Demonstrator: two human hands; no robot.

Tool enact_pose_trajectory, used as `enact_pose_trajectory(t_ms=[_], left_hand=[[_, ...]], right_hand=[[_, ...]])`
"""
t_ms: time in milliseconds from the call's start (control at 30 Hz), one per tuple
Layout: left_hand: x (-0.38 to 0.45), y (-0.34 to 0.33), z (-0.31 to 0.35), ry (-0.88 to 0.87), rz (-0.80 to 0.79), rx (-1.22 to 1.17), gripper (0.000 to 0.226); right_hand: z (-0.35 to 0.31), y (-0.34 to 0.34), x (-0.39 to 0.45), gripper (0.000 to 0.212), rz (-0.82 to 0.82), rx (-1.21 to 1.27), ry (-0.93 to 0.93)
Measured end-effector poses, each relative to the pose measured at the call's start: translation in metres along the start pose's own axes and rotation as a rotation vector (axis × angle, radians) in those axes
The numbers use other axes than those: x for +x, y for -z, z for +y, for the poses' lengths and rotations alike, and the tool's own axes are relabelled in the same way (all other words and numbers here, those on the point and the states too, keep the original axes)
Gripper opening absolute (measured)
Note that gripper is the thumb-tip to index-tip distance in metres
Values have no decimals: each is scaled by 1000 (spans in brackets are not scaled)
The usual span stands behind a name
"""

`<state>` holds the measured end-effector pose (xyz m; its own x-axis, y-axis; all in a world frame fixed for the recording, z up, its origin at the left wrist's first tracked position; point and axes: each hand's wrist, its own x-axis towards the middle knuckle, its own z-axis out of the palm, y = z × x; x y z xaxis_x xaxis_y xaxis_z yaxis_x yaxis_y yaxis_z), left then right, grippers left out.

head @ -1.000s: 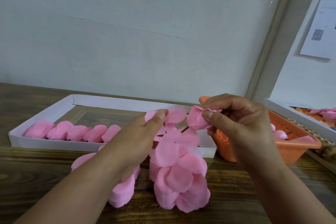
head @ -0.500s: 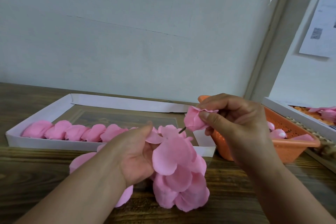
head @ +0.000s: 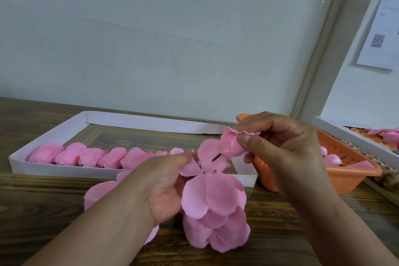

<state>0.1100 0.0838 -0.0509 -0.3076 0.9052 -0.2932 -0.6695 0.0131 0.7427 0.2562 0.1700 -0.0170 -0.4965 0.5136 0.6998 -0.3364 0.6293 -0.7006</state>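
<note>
The right hand [head: 278, 147] pinched a small pink fabric rosebud [head: 232, 146] between thumb and curled fingers, held in the air above the middle of the brown wooden desk [head: 32, 201]. The bud's short dark stem [head: 216, 157] pointed down and left towards the left hand [head: 164, 181]. That hand gripped a flat pink fabric petal piece [head: 207, 155] at its edge between thumb and fingertips, holding it up just behind the stem. Whether the stem had pierced the piece could not be told.

A loose heap of larger pink fabric petals [head: 216, 211] lay below both hands near the desk's front edge, partly under the left palm. A shallow white cardboard tray [head: 54, 170] sat further back towards the desk's left edge, with a row of pink fabric buds [head: 90, 156] lined along its near wall. A perforated orange plastic basket [head: 349, 177] stood behind the right hand, towards the right edge, just beside the tray's right corner.
</note>
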Motion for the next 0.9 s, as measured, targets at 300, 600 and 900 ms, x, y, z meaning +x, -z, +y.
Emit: enact_pose_trajectory(t_ms=[300,600,900], left_hand=[[-4,-3,-1,-79,-41,5,40],[-8,-5,-2,-38,-96,13,42],[-5,-5,-5,-29,-93,-145,39]], right_hand=[[1,0,-2,18,-78,-71,3],[2,-6,-5,25,-95,-298,55],[2,-11,-6,14,-178,-421,41]])
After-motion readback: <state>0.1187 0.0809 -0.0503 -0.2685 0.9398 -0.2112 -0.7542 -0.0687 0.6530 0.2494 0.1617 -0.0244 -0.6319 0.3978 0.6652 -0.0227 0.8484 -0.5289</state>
